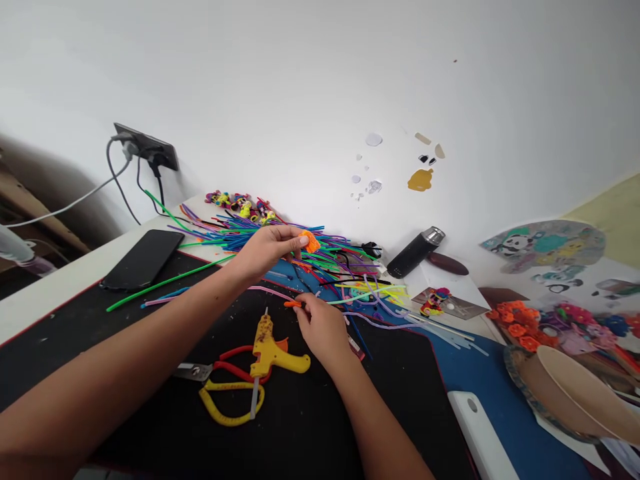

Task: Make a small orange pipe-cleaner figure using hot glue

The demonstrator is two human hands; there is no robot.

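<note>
Raised over the heap of pipe cleaners, my left hand (270,248) pinches a small flat orange fuzzy piece (311,242) between thumb and fingertips. My right hand (324,328) is lower, above the black mat (320,427), its fingers closed on a short orange pipe cleaner piece (292,304). The two orange pieces are apart. Left of my right hand lies a yellow glue gun (273,353) with a glue stick in its back end. Under it rest scissors (225,400) with one red and one yellow handle.
Many coloured pipe cleaners (235,233) lie along the wall, with small fuzzy figures (245,205) behind. A black phone (144,259) is at left. A black flask (416,252), a white bar-shaped object (483,433), a basket (545,393) and orange fuzzy flowers (520,323) are at right.
</note>
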